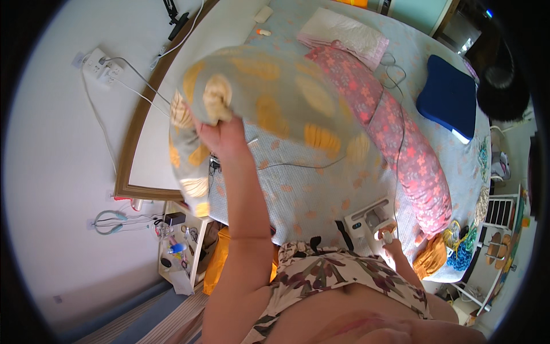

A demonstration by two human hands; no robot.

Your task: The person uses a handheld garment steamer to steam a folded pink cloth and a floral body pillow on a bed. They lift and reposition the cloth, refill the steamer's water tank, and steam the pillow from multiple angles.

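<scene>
My left hand (223, 133) grips a bunched part of a grey cloth with yellow and cream shapes (283, 94). The cloth is blurred, raised in an arc above the bed and hanging down on the left. At the bed's near edge, my right hand (393, 248) is closed around the handle of a white corded appliance, perhaps a handheld bed vacuum (363, 223). A dark cord runs up from near it across a long pink floral pillow (401, 146). The pillow lies to the right of the cloth on the light blue patterned bedspread (309, 193).
A folded white and pink pad (343, 32) and a navy cushion (447, 99) lie on the bed. The wooden-edged headboard (129, 142) stands left, by a power strip (103, 69) with cords. A cluttered nightstand (193, 241) is at lower left. A shoe rack (494, 241) stands right.
</scene>
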